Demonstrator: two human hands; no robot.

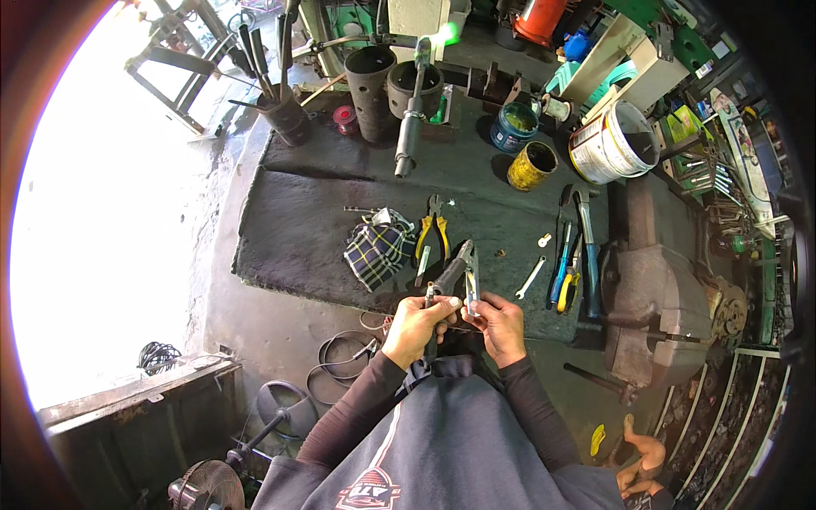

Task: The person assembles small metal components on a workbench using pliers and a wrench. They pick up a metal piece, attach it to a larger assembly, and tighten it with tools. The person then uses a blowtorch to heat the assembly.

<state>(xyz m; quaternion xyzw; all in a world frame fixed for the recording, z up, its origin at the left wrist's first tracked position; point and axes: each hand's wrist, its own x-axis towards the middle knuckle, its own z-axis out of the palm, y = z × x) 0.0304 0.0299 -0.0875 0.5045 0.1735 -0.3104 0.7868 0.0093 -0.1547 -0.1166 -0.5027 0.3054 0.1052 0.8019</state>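
Observation:
My left hand (415, 330) is closed around the dark body of a hand tool (451, 274) with a long grey-black barrel; its exact kind is unclear. A flat silver lever-like piece (473, 280) runs beside the barrel, and my right hand (500, 326) pinches its lower end. Both hands are close together at the near edge of the workbench (297, 221). Just beyond them lie yellow-handled pliers (434, 234), a checked cloth (378, 255) and a small pale-bladed tool (422, 265). Right of my hands is a combination wrench (531, 277).
A hammer (587, 246), a blue screwdriver (561, 263) and yellow-handled cutters (569, 285) lie right, before a large vise (663, 297). A yellow can (532, 167), blue tub (514, 127) and white bucket (608, 144) stand behind. A person's arm (646, 455) shows lower right.

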